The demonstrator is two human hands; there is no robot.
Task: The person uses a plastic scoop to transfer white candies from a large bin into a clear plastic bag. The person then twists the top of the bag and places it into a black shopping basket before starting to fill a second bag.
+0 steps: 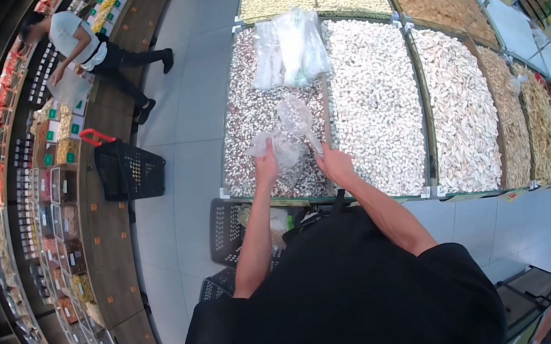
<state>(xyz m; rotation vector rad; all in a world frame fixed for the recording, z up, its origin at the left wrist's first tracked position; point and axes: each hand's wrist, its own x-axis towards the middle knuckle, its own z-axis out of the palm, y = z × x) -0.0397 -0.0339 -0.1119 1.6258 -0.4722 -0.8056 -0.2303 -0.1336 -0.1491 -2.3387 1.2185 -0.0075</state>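
My left hand (266, 167) grips a clear plastic bag (287, 150) by its edge, thumb on top; whatever lies inside is hard to make out. In my right hand (336, 165) is the handle of a translucent plastic scoop (295, 114), its bowl pointing away from me, just beyond the bag. Both are above a glass-sided bin of mixed dark and white dried pieces (245, 107). Across the far part of that bin lies a stack of clear plastic bags (284, 49). To the right is a bin of small white dried pieces (377, 105).
Farther right stands a bin of pale dried slices (462, 109). A black basket (226, 231) holding packed goods is below my left forearm. Across the aisle, another black basket with red handles (131, 168) sits by shelves (105, 238), where a person (78, 44) holds a plastic bag.
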